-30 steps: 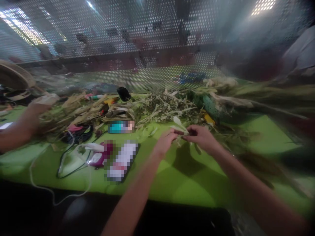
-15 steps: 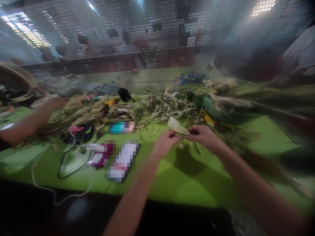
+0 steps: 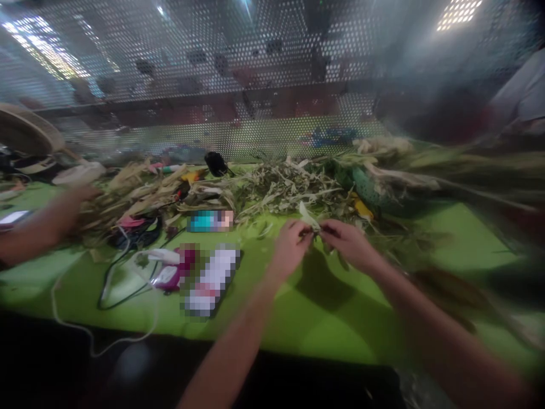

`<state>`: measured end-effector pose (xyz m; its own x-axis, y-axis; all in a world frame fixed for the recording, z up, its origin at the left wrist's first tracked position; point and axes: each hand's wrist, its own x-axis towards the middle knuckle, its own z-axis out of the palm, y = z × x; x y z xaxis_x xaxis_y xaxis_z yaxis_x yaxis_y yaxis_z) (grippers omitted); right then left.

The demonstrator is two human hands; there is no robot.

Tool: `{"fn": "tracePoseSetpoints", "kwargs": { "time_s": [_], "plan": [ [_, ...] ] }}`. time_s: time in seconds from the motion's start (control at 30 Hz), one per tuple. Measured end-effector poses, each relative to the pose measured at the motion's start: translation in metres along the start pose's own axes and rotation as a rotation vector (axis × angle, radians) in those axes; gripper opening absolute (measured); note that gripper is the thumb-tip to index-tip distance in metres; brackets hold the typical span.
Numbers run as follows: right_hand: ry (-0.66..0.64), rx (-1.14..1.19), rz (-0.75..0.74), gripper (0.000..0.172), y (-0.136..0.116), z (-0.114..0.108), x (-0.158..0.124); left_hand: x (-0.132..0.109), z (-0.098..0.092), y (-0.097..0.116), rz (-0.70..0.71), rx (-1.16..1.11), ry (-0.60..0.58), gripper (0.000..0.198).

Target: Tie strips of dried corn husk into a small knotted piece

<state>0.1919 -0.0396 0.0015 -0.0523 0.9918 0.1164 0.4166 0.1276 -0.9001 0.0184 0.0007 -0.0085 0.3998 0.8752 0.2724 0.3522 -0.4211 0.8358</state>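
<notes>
Between my two hands stands a pale corn husk (image 3: pixel 307 213), its tip pointing up and away from me. My left hand (image 3: pixel 291 244) pinches its lower part from the left with fingertips. From the right, my right hand (image 3: pixel 349 243) pinches the same base, fingers closed and almost touching the left ones. Small leafy ends hang below the grip. The fingertips partly cover the gripped part. Just beyond my hands lies a heap of dry husk strips (image 3: pixel 293 182).
A green table (image 3: pixel 276 329) carries a pixelated phone-like object (image 3: pixel 213 281), a purple power bank (image 3: pixel 172 275) with a white cable, and a teal pixelated item (image 3: pixel 210 221). A green basket (image 3: pixel 374 190) sits right. At left, another person's arm (image 3: pixel 51 227) reaches over husks. Perforated metal rises behind.
My left hand has shifted right, nearer my right hand. The husk has turned from leaning left to more upright and looks narrower. The other person's arm has moved left.
</notes>
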Motion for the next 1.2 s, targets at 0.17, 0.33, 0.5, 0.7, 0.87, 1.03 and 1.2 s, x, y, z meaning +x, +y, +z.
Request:
{"fn": "tracePoseSetpoints", "kwargs": {
  "time_s": [0.17, 0.33, 0.5, 0.7, 0.87, 1.03, 1.2],
  "plan": [
    [0.031, -0.148, -0.111, 0.028, 0.006, 0.004, 0.001, -0.001, 0.008, -0.005, -0.079, -0.133, -0.031, 0.011],
    [0.007, -0.069, -0.067, 0.029, 0.010, 0.005, 0.002, 0.000, 0.011, -0.002, -0.166, -0.341, -0.045, 0.012],
    [0.035, 0.072, 0.017, 0.023, 0.008, 0.003, 0.003, 0.000, 0.006, 0.008, -0.304, -0.447, -0.037, 0.006],
    [0.059, 0.019, 0.003, 0.020, 0.007, -0.004, 0.004, -0.002, 0.007, 0.012, -0.387, -0.589, -0.029, 0.005],
    [0.095, -0.068, -0.015, 0.018, 0.002, -0.014, 0.003, -0.001, 0.005, 0.013, -0.388, -0.612, -0.074, 0.011],
    [0.167, -0.033, -0.001, 0.019, -0.006, -0.016, 0.002, -0.001, 0.001, 0.015, -0.431, -0.682, -0.105, 0.015],
    [0.233, -0.125, -0.056, 0.023, -0.003, -0.012, 0.002, 0.000, 0.001, 0.011, -0.475, -0.763, -0.069, 0.015]
  ]
}}
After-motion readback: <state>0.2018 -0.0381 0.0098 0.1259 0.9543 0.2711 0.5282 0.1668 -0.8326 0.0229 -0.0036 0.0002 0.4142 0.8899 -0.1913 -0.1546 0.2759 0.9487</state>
